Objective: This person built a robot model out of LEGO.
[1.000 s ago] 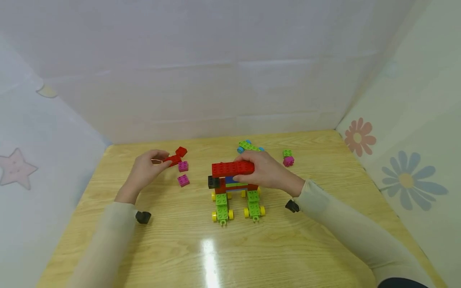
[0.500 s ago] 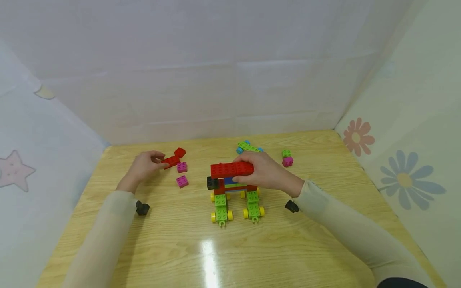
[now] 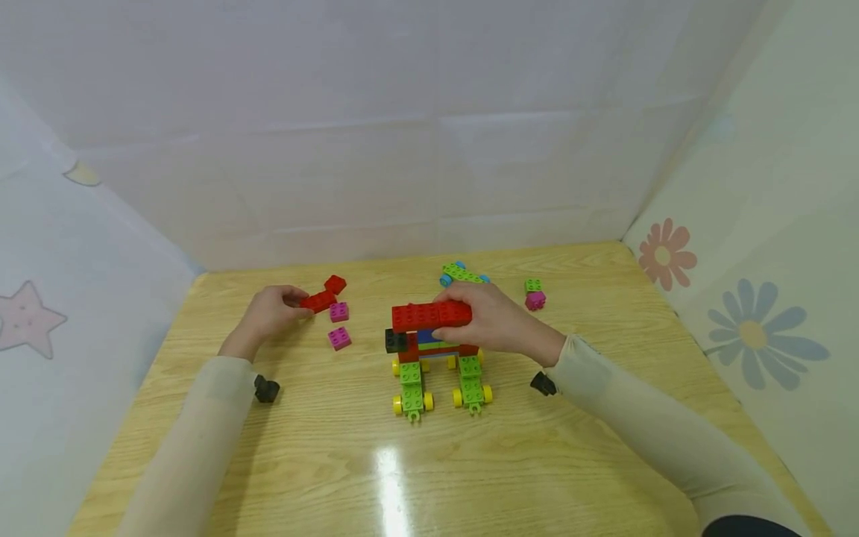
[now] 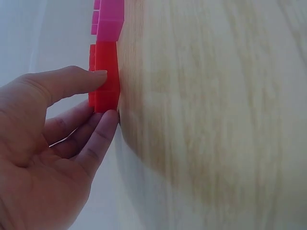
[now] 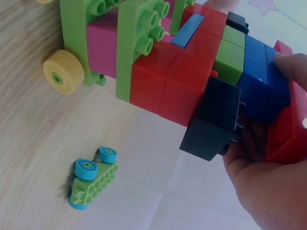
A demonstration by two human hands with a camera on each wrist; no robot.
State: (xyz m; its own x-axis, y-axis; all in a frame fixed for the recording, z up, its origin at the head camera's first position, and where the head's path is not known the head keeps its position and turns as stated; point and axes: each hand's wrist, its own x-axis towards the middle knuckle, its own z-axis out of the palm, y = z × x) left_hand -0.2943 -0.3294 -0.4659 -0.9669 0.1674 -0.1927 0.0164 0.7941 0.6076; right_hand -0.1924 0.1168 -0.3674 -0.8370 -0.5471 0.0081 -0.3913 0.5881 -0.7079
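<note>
Left of the middle of the table, my left hand (image 3: 271, 313) is at a red toy building brick (image 3: 318, 301) lying on the wood. In the left wrist view its thumb (image 4: 96, 79) presses the brick's side and a fingertip meets its end. My right hand (image 3: 493, 317) grips the red top layer (image 3: 423, 316) of a brick-built vehicle. Under that layer come blue, light green and red bricks, a black brick (image 5: 211, 120), and light green wheeled bases (image 3: 412, 388) with yellow wheels. The palm hides part of the vehicle's right end.
Beside the left hand lie another red brick (image 3: 335, 284) and two pink bricks, one nearer (image 3: 339, 338) and one farther (image 3: 338, 312). Behind the vehicle stands a green wheeled base (image 3: 463, 274) with blue wheels. Right of it are a green brick (image 3: 533, 286) and a magenta brick (image 3: 535, 300).
My left hand has shifted slightly left, and its fingers sit farther toward the red brick's left end. The right hand keeps its grip on the vehicle's red top.
</note>
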